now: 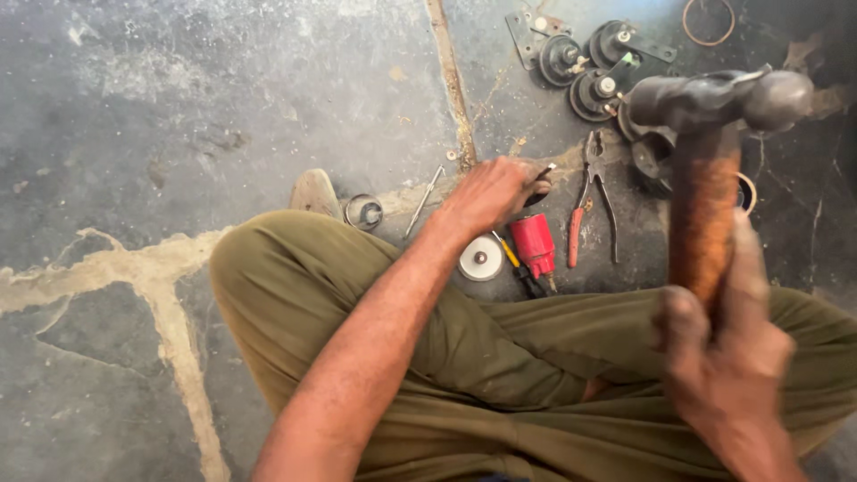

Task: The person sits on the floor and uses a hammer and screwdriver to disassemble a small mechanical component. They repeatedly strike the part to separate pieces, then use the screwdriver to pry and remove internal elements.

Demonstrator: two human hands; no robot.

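Striking step, by the look: right hand (728, 357) clenched round orange-brown wooden handle of dark steel ball-peen hammer (714, 103), raised, head up, long axis near vertical (blurred). Left hand (489, 192) fingers curled on small dark rod-like tool (541, 177) on cracked grey stone floor (223, 107), beside red cylindrical part (534, 243). Next move calls for square, controlled blow, fingers kept off line.

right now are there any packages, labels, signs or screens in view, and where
None: no package, label, sign or screen shows in the head view.
Only loose tools and parts lie on the cracked floor.
The right hand grips a raised hammer.
The left hand rests on a small dark part, beside a red cylinder and pliers.
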